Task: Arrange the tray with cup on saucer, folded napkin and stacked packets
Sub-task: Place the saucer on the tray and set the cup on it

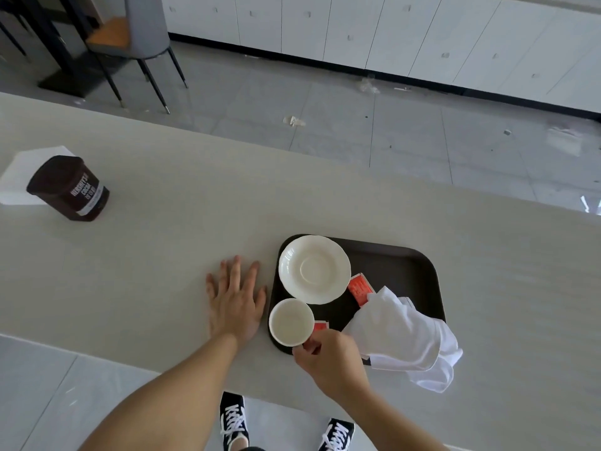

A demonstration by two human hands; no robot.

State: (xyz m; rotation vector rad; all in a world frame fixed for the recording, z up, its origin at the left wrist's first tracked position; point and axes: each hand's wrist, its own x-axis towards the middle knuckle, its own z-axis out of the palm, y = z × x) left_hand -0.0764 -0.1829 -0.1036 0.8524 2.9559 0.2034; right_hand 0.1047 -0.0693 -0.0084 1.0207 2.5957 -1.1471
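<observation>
Pretty early days on this one, I'd say. The dark tray sits on the pale counter with everything on it but nothing arranged yet. The saucer is bare at about 11 o'clock on the tray, and the cup stands apart from it at roughly 8 o'clock, right at the tray's near-left corner – so cup-on-saucer isn't done. The right hand is pinched onto the cup's handle side, fingers closed on it, which looks to me like the cup is about to go over to the saucer. The left hand lies flat and spread on the counter just beside the tray's left edge, holding nothing. The white napkin is a crumpled heap at 4 o'clock, spilling over the tray's edge – needs folding. One red packet peeks out between saucer and napkin, another red packet sits just right of the cup, so they're well apart and not stacked. Basically all three bits are left to do.
</observation>
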